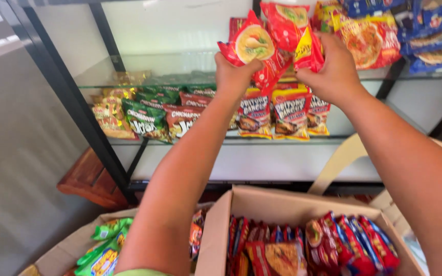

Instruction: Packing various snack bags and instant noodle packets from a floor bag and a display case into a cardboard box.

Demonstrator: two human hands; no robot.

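Both hands up at the far glass shelf point(180, 64): left hand point(233, 76) fingers clamped on red noodle packets point(256, 48), right hand point(333, 71) fingers closed around a red-yellow packet point(308, 51). Open cardboard box point(216, 235) of more packets sits near, below.

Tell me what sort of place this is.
Probably a small shop or snack stall. A glass shelf in a black frame carries rows of snack bags, both hands, left hand and right hand, hold red noodle packets up at it, and a cardboard box below holds more.
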